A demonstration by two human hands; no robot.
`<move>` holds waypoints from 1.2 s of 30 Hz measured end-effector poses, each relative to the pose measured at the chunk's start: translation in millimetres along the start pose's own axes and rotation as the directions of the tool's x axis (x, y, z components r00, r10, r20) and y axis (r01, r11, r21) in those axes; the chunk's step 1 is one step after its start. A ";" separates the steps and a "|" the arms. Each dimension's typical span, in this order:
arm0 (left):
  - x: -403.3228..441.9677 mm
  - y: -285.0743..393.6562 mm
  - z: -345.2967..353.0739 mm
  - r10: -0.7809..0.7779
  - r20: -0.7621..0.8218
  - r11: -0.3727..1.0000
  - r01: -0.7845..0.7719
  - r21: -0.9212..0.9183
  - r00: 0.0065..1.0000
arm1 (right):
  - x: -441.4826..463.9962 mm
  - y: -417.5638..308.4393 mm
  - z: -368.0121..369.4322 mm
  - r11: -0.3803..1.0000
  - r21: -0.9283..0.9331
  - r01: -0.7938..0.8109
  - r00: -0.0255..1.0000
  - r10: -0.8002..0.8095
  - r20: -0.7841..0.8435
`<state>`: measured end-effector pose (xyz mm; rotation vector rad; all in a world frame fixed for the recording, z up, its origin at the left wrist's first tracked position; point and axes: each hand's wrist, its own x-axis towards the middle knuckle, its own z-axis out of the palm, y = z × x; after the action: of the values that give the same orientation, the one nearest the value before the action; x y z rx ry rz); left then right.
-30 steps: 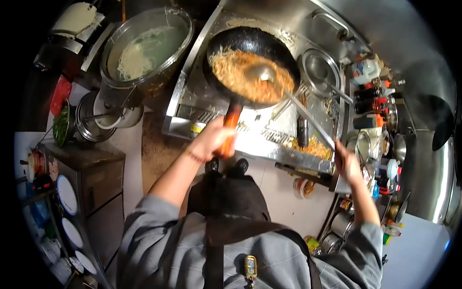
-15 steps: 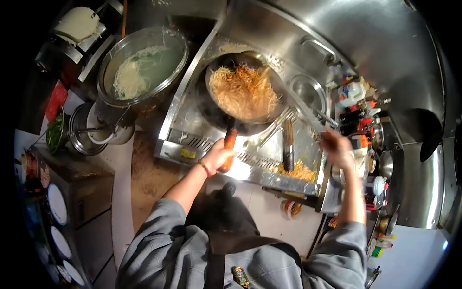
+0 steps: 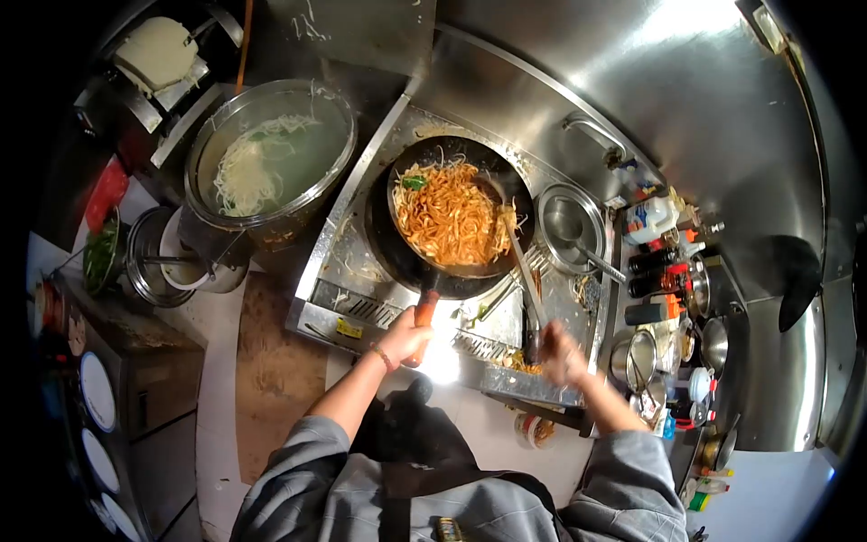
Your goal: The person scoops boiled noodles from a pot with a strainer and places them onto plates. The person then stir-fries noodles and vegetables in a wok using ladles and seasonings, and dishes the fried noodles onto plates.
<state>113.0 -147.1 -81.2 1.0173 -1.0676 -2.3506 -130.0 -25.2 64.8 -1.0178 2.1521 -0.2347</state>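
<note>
My left hand is closed around the orange-brown handle of a black wok. Browned noodles with a bit of green leaf fill the wok. My right hand, blurred by motion, grips a long metal wok spatula. Its head is at the right side of the noodles, partly hidden by them. Beside that hand, a dark tool handle lies over the stove's front edge; its far part is hidden by the spatula.
A large pot with pale noodles in cloudy water stands left. Right of the wok, a ladle rests in a metal pot. Sauce bottles and small pans line the right side. White plates stand at lower left.
My right hand has come down and left, bringing the spatula lower across the wok's right side. The noodles have shifted and spread; my left hand stays on the handle. The view has moved slightly.
</note>
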 end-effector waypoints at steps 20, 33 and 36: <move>1.6 3.8 8.7 -0.007 -0.049 0.999 0.009 0.045 0.999 | -93.9 -60.8 -48.0 0.435 0.846 -0.307 0.901 -0.153 0.406; -73.2 30.3 8.1 -0.050 0.099 0.988 0.064 -0.144 0.994 | -93.1 77.5 78.2 0.871 -0.468 0.148 0.986 -0.165 0.005; -128.0 52.5 15.0 -0.061 0.131 0.984 0.082 -0.160 0.989 | -121.2 90.3 19.1 0.711 -0.703 0.002 0.999 -0.038 -0.035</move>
<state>189.8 -99.8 24.7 0.8704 -0.8739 -2.5420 -120.1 126.4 76.6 -1.4570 2.3139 0.6267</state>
